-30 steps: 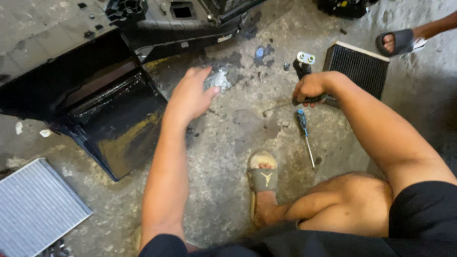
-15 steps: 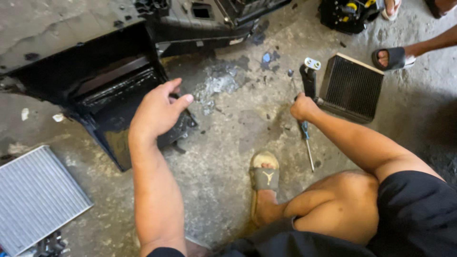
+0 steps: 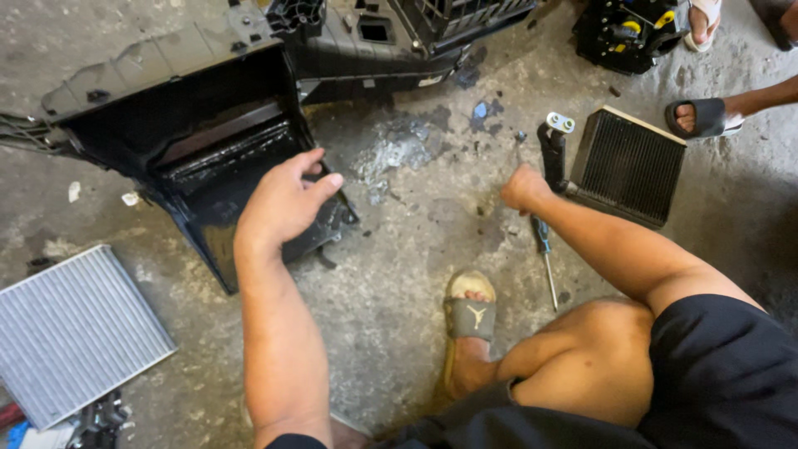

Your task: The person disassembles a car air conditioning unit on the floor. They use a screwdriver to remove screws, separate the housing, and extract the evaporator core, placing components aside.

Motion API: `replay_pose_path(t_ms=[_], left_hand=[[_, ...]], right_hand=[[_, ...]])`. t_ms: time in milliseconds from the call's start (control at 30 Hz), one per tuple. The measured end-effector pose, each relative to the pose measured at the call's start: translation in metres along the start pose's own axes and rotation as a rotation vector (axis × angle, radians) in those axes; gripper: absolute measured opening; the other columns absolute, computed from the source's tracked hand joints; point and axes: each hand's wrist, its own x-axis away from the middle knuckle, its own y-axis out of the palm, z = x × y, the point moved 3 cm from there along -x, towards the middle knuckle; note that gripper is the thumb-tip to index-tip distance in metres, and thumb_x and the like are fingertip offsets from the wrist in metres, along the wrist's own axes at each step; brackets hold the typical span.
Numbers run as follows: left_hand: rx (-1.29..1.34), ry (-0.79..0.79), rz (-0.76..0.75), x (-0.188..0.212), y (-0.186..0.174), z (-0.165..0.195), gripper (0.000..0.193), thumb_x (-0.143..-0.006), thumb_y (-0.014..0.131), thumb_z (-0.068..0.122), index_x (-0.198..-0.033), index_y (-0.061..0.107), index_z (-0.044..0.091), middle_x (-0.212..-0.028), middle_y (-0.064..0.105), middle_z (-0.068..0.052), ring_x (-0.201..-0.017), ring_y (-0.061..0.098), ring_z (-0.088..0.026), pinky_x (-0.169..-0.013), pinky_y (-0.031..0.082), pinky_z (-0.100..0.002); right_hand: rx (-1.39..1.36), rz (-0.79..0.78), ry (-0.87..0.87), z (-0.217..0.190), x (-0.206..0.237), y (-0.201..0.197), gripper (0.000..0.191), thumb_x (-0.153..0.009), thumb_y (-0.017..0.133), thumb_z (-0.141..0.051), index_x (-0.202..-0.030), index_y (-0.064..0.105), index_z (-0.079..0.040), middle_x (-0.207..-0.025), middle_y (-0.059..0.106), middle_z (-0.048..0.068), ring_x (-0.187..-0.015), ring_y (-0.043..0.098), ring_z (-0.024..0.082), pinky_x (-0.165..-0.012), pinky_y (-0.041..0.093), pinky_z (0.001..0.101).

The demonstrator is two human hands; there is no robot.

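Black plastic housing (image 3: 208, 158) lies on the concrete floor's (image 3: 399, 274) upper left; left hand (image 3: 283, 204) spread above its sharp rim risks scrapes. Right hand (image 3: 524, 187), fisted, presses beside a blue-handled screwdriver (image 3: 543, 249).

Plastic housing (image 3: 208, 158) on the floor (image 3: 391, 274) at upper left, left hand (image 3: 283, 204) over its near corner, filter panel (image 3: 71, 333) at lower left, radiator core (image 3: 628, 166) at right, right hand (image 3: 525, 188) just left of it, screwdriver (image 3: 545, 258) below that hand, sandalled foot (image 3: 470, 320) between the arms.
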Motion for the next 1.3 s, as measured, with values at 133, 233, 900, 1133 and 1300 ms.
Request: replay_pose_path(t_ms=[133,233,900,1133,1300], left_hand=[[0.023,-0.002,0.019,0.001,-0.002,-0.003,0.063,-0.088,0.076,0.034,-0.14,0.059,0.003,-0.119,0.073,-0.016,-0.094,0.073,-0.022,-0.084,0.057,-0.035],[0.031,-0.013,0.017,0.002,-0.002,-0.005,0.064,-0.087,0.077,0.034,-0.14,0.059,0.003,-0.119,0.073,-0.017,-0.093,0.073,-0.023,-0.084,0.057,-0.035],[0.043,-0.023,0.01,0.003,-0.002,-0.009,0.063,-0.087,0.076,0.034,-0.139,0.059,0.003,-0.118,0.074,-0.017,-0.093,0.073,-0.022,-0.084,0.057,-0.035],[0.041,-0.021,0.018,0.004,-0.003,-0.012,0.062,-0.088,0.076,0.034,-0.139,0.06,0.003,-0.118,0.074,-0.016,-0.093,0.073,-0.022,-0.084,0.056,-0.035],[0.037,-0.022,0.014,0.004,-0.004,-0.013,0.062,-0.088,0.076,0.035,-0.139,0.06,0.003,-0.118,0.074,-0.017,-0.094,0.073,-0.023,-0.085,0.056,-0.036]], right_hand=[[-0.053,0.119,0.125,0.002,0.006,-0.002,0.052,-0.087,0.072,-0.019,-0.123,0.046,0.009,-0.101,0.068,0.027,-0.071,0.078,0.036,-0.06,0.065,0.0438],[-0.011,0.087,-0.004,0.002,0.005,-0.009,0.053,-0.09,0.072,-0.026,-0.122,0.051,0.011,-0.096,0.074,0.028,-0.073,0.076,0.034,-0.065,0.062,0.0428],[0.219,0.276,-0.092,0.005,-0.012,0.004,0.059,-0.082,0.073,-0.025,-0.123,0.049,0.01,-0.114,0.066,0.037,-0.092,0.071,0.041,-0.076,0.059,0.0422],[0.081,0.103,0.004,-0.003,0.002,-0.006,0.05,-0.091,0.064,-0.015,-0.129,0.048,0.013,-0.107,0.072,0.033,-0.073,0.078,0.033,-0.066,0.064,0.0407],[0.088,0.078,0.018,-0.009,0.004,-0.011,0.053,-0.091,0.065,-0.016,-0.131,0.044,0.013,-0.108,0.07,0.034,-0.069,0.077,0.034,-0.063,0.063,0.0406]])
